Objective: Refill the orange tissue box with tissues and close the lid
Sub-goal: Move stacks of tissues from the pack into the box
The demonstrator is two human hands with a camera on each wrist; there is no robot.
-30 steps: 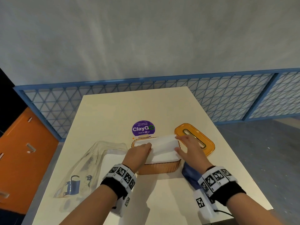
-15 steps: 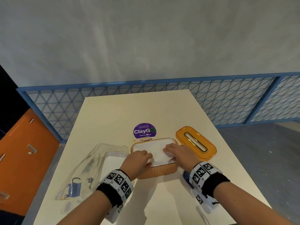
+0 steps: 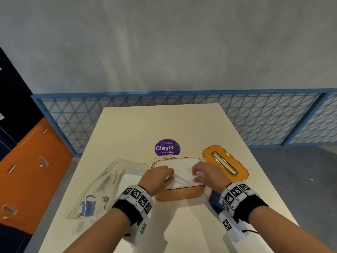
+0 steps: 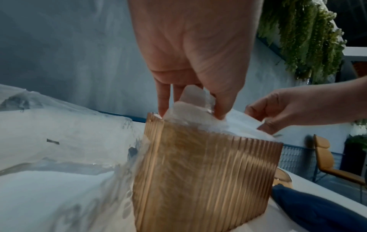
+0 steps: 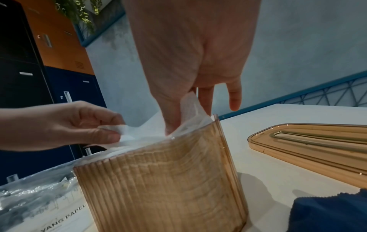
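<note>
Beside grey wall (image 3: 164, 42), cream table (image 3: 164, 125)

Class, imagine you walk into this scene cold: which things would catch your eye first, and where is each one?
First, the ribbed translucent orange tissue box at the near middle of the cream table, with the left hand and right hand each pinching the top white tissue of the stack inside. Next, the orange slotted lid lying off the box to its right, and the round purple ClayGo sticker just behind it.
</note>
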